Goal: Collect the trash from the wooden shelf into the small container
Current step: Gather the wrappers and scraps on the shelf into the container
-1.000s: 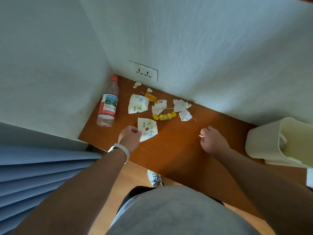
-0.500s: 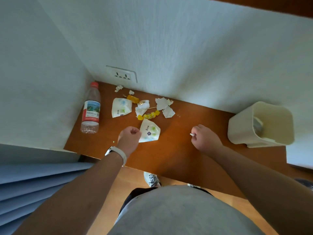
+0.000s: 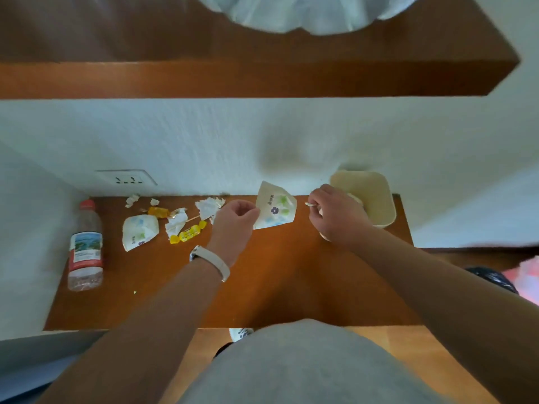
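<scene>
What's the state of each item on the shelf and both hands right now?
left hand: shut on flower-print wrapper, lifted off shelf
right hand: shut on small white stick, beside container
container: upright, open
water bottle: lying on its side, capped
second wrapper: lying crumpled
yellow candy: lying wrapped
orange candy: lying wrapped
torn paper: lying loose

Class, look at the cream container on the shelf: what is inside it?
The container's far inner wall looks bare. The right hand covers its near side, so anything there is hidden.
</scene>
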Demonstrator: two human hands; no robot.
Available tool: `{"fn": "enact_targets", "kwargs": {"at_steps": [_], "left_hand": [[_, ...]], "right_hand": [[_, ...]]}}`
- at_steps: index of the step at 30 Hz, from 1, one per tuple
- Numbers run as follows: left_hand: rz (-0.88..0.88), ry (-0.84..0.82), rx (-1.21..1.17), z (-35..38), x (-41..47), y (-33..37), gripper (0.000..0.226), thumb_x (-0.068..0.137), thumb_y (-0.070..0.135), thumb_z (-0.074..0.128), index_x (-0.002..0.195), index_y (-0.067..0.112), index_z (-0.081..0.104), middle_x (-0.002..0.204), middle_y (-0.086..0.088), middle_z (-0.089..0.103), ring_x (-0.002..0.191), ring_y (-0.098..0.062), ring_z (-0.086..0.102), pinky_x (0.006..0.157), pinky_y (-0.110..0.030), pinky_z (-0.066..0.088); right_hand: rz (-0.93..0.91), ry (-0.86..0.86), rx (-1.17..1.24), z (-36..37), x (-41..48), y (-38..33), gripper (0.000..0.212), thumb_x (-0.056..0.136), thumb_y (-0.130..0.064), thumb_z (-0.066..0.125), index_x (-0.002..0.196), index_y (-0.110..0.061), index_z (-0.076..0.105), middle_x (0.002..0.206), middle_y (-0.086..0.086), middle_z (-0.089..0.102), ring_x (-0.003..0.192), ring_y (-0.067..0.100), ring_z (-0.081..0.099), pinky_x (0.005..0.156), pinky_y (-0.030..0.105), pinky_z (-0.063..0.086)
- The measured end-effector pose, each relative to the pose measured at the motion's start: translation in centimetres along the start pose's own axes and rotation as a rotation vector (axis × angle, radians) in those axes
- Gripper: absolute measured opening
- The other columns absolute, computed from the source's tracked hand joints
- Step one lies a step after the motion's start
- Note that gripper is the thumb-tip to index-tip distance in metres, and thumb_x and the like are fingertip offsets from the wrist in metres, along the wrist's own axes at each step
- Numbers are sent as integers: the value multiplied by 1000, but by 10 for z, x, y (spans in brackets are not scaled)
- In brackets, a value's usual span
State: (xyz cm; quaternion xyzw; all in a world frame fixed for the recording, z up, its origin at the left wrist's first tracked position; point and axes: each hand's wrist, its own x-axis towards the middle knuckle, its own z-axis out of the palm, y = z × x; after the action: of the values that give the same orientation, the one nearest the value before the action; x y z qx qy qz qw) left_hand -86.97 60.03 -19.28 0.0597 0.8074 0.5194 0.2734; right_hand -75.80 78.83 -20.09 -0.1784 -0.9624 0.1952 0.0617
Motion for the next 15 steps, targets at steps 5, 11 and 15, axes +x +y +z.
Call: {"fn": "enact_targets", "kwargs": {"at_steps": [5,11,15], "left_hand": [[57,-23,28,49,2,46,9,87,19,61,92,17,69,87,-2,71,62,-9,56,46,-16,45],[141,-82,169,107,8,75,6,92,21,60,93,20,66,91,2,68,73,-15,62,56,-24,49],[214,-77,316,139,8,84,5,92,20,58,92,21,63,89,7,65,76,-11,60,60,-22,44]], "right_hand": [[78,87,-4,-44,-10,44,10,88,-18,56,93,-11,62,90,-2,57,80,17,53,63,32,44],[134,8,-10,-67,-32,99,5,88,-20,56,88,-15,57,86,-4,49,81,19,49,64,32,38],[107,-23,-8,-70,-38,123,8,89,-19,54,89,-12,58,86,-2,52,80,19,49,64,30,34]]}}
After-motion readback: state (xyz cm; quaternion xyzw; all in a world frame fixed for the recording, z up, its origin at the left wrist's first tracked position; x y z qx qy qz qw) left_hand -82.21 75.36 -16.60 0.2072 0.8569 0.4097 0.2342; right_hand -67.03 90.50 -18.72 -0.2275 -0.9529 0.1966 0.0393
